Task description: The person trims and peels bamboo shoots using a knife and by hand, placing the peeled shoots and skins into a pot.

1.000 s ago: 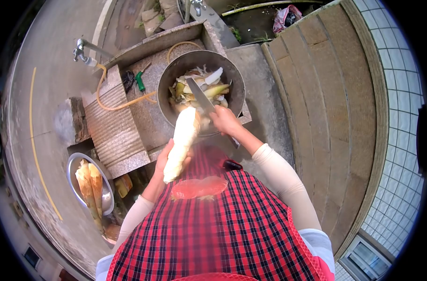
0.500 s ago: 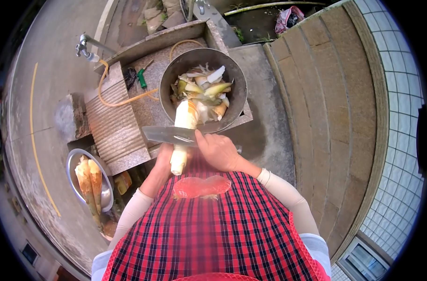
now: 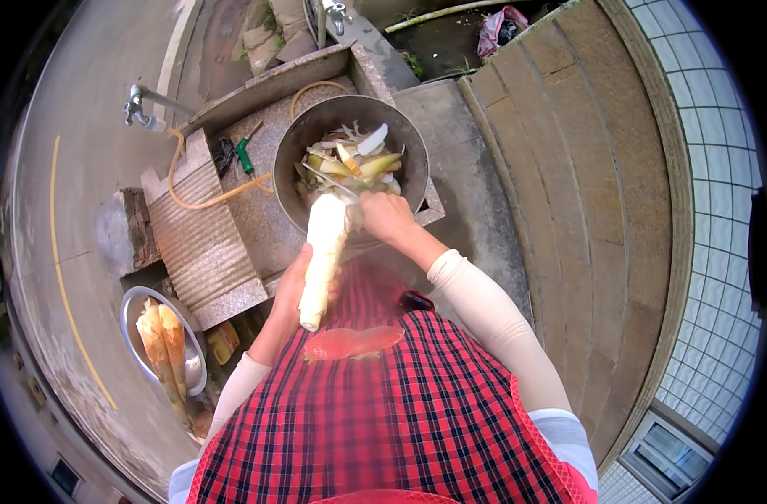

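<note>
My left hand point(image 3: 292, 281) is wrapped round a pale, peeled bamboo shoot point(image 3: 323, 256), which tilts with its far end over the rim of a large dark pot point(image 3: 284, 172). In my right hand point(image 3: 388, 217), closed fingers grip a kitchen knife point(image 3: 331, 182). Its blade, seen nearly edge-on, reaches left across the far end of the shoot; the handle is hidden in my fist. Strips of peel point(image 3: 375, 165), white, green and brownish, lie heaped in the pot.
Left of me, a metal basin point(image 3: 131, 312) holds unpeeled bamboo shoots point(image 3: 155, 336). A stone sink point(image 3: 253, 202) with a ribbed washboard point(image 3: 200, 239) sits under the pot. An orange hose point(image 3: 175, 178) runs from a tap point(image 3: 136, 109); a green-handled tool point(image 3: 244, 156) lies nearby. Steps point(image 3: 568, 193) rise at right.
My right hand and the knife have moved away from me to the shoot's far end, and the blade has turned from broadside to nearly edge-on. A peel strip now lies in the pot's middle.
</note>
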`<act>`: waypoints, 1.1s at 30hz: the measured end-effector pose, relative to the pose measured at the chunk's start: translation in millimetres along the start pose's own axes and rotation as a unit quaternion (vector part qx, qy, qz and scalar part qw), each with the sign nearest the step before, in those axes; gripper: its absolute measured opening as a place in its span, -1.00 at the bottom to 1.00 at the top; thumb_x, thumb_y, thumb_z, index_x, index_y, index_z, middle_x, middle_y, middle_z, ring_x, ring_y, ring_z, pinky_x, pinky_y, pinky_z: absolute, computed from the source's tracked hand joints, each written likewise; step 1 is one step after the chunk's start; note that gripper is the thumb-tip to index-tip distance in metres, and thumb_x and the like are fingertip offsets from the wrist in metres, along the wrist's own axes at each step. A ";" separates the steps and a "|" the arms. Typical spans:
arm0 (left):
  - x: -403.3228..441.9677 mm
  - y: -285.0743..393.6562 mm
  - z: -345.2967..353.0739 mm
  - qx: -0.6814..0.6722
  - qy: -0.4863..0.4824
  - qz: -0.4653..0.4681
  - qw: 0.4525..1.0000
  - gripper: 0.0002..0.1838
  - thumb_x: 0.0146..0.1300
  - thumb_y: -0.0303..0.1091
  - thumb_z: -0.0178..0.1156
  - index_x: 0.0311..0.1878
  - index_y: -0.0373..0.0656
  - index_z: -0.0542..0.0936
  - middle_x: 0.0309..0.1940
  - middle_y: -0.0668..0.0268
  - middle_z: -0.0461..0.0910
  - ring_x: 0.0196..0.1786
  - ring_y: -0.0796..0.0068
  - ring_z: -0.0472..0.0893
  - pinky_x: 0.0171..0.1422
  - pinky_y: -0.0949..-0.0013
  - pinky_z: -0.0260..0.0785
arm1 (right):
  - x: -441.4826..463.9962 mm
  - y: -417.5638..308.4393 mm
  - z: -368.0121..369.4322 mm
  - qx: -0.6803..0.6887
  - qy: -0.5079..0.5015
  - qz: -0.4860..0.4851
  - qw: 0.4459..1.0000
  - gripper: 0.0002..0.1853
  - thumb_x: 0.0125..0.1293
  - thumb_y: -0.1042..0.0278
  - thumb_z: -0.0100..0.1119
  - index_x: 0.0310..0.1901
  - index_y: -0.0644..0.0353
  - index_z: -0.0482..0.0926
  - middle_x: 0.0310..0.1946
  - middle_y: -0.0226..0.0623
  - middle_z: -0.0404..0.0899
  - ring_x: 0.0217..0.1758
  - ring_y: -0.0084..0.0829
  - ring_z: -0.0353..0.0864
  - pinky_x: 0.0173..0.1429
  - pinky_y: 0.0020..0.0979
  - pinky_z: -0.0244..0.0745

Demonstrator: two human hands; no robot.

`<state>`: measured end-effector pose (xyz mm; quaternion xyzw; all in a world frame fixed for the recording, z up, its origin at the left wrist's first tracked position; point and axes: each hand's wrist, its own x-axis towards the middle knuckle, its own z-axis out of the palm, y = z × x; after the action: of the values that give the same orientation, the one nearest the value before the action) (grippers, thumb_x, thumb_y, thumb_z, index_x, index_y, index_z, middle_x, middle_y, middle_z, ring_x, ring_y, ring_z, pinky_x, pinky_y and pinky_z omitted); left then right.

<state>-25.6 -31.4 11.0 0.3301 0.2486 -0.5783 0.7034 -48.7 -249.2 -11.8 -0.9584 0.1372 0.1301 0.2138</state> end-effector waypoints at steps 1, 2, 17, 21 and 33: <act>-1.7 -0.9 -2.2 -0.003 0.002 -0.007 1.000 -0.42 0.37 0.15 -0.14 0.10 -0.24 0.31 -0.37 0.11 0.46 -0.54 0.38 0.41 -0.58 0.39 0.32 | 0.5 1.4 -1.6 0.017 0.000 0.019 1.000 -0.88 0.05 0.49 -0.01 -0.39 0.34 0.48 -0.43 0.09 0.59 -0.35 0.08 0.61 -0.27 -0.04 0.50; -2.9 -0.7 -2.7 0.001 0.003 -0.003 1.000 -0.41 0.36 0.17 -0.13 0.11 -0.22 0.30 -0.38 0.11 0.46 -0.55 0.38 0.40 -0.59 0.39 0.31 | -2.0 1.7 -3.0 0.020 0.015 0.030 0.999 -0.87 0.07 0.50 -0.03 -0.38 0.34 0.48 -0.45 0.10 0.58 -0.34 0.08 0.60 -0.27 -0.03 0.49; 2.3 1.3 -5.6 -0.173 -0.041 0.001 0.984 -0.49 0.41 0.04 -0.21 -0.05 -0.31 0.38 -0.41 0.19 0.44 -0.54 0.40 0.40 -0.53 0.41 0.34 | -85.4 -50.0 -3.8 -0.105 0.113 -0.245 0.957 -0.58 0.10 0.47 -0.03 0.01 0.49 0.43 -0.56 -0.23 0.46 -0.55 -0.36 0.56 -0.53 -0.40 0.47; 4.3 3.5 -2.1 -0.199 -0.049 -0.021 0.979 -0.52 0.41 -0.02 -0.23 -0.07 -0.33 0.37 -0.44 0.20 0.40 -0.55 0.42 0.38 -0.55 0.45 0.32 | -72.4 -39.5 14.1 -0.124 0.138 -0.200 0.962 -0.60 0.08 0.47 -0.02 -0.02 0.49 0.43 -0.59 -0.26 0.47 -0.58 -0.36 0.57 -0.53 -0.41 0.49; -2.6 -0.7 -11.0 -0.299 -0.115 -0.043 0.946 -0.31 0.27 0.14 0.06 0.18 -0.27 0.20 -0.27 0.06 0.31 -0.44 0.48 0.36 -0.54 0.56 0.34 | -36.7 -18.3 -10.7 0.016 0.008 -0.021 1.000 -0.75 0.09 0.53 -0.05 -0.16 0.38 0.45 -0.46 0.02 0.60 -0.44 -0.07 0.64 -0.38 -0.16 0.52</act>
<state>-26.5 -21.5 5.6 0.0247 0.3415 -0.5413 0.7680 -74.8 -230.4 15.7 -0.9586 0.1207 0.1157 0.2305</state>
